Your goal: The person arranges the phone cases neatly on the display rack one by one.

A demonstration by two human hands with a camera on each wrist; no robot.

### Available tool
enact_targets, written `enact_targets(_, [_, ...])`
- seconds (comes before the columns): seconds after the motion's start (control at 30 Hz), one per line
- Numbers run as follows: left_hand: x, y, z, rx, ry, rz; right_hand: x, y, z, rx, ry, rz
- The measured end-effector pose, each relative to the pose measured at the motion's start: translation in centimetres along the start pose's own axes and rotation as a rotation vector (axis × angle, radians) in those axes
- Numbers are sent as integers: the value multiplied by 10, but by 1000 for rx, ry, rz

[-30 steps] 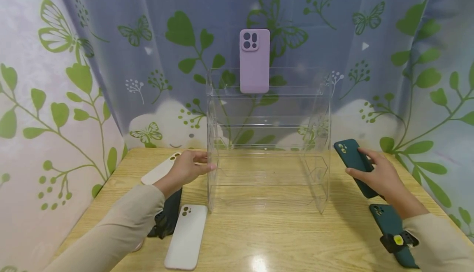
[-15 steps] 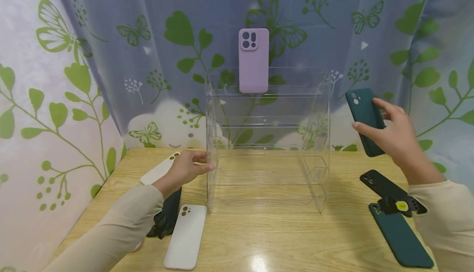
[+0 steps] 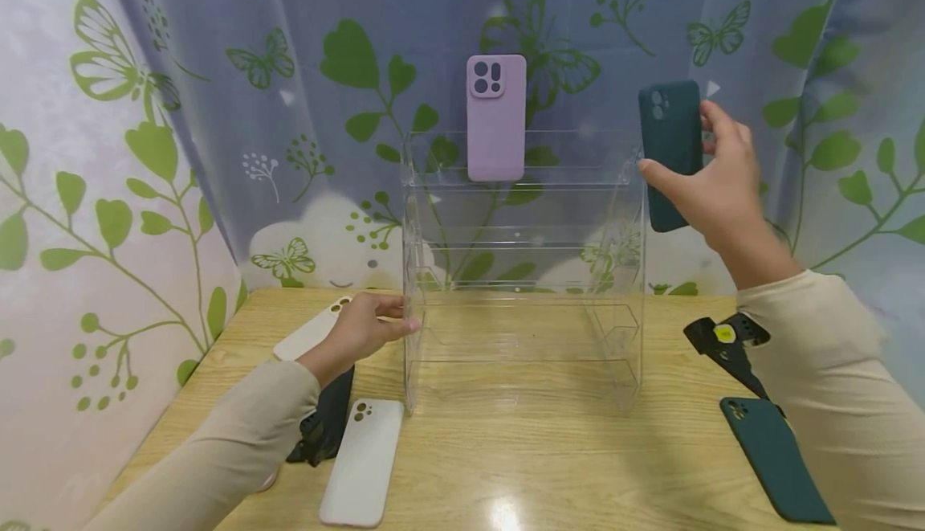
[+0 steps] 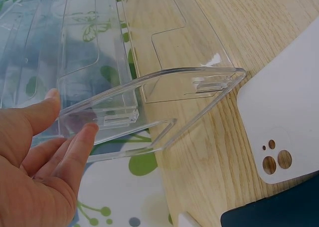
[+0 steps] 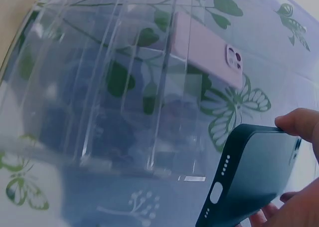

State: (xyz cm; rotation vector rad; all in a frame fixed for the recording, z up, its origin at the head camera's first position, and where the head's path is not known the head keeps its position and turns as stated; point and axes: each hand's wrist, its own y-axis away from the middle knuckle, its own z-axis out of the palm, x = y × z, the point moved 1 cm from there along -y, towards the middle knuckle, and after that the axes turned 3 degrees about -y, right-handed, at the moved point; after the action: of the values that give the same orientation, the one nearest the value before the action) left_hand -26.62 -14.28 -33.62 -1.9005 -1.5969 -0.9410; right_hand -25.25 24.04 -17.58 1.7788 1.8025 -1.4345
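Observation:
My right hand [image 3: 723,177] grips a dark teal phone case [image 3: 668,141] by its two long edges, raised and nearly upright beside the right end of a tiered clear acrylic display stand [image 3: 523,238]. In the right wrist view the teal case [image 5: 266,162] shows its inner side and the port holes along its bottom edge. At the stand's left side, my left hand [image 3: 361,326] pinches the side panel; the left wrist view has thumb and fingers [image 4: 82,152] on either side of its edge. A lilac phone case [image 3: 496,133] stands upright on the top tier.
On the wooden table [image 3: 520,451], a white phone case [image 3: 364,463], a dark case [image 3: 338,410] and a cream case [image 3: 311,338] lie at left. At right lie another teal case [image 3: 773,455] and a black case [image 3: 740,370], partly behind my sleeve. A patterned curtain [image 3: 361,153] hangs behind.
My right hand has lifted the teal phone case from low over the table up toward the stand's top right, turning it more upright. My left hand stays at the stand's side.

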Motion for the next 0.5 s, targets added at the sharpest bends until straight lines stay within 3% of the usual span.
enact_targets(0.5, [1, 1, 0, -3, -1, -5, -36, -30, 44, 140, -98, -109])
